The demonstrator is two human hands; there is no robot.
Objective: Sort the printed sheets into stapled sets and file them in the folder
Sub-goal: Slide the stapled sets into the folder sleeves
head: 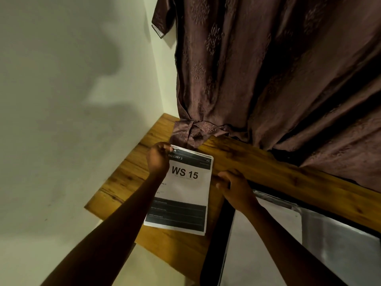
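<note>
Left hand [157, 159] fingers pinch the "WS 15" stack [185, 190] top corner, right hand [234, 185] curled beside it, grip unclear; likely squaring sheets, stapling next.

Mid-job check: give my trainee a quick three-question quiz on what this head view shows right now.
1. True or false: the printed sheets lie on the wooden table.
2. Which hand grips the sheets' top corner? A) left hand B) right hand C) neither
3. Fill in: the large print on the top sheet reads "WS ___".

Key:
1. True. The stack lies flat on the table, with the brown curtain hanging behind it.
2. A. The left hand's fingers curl round the top left corner; the right hand rests curled beside the sheets' right edge, and whether it holds anything cannot be told.
3. 15.
</note>
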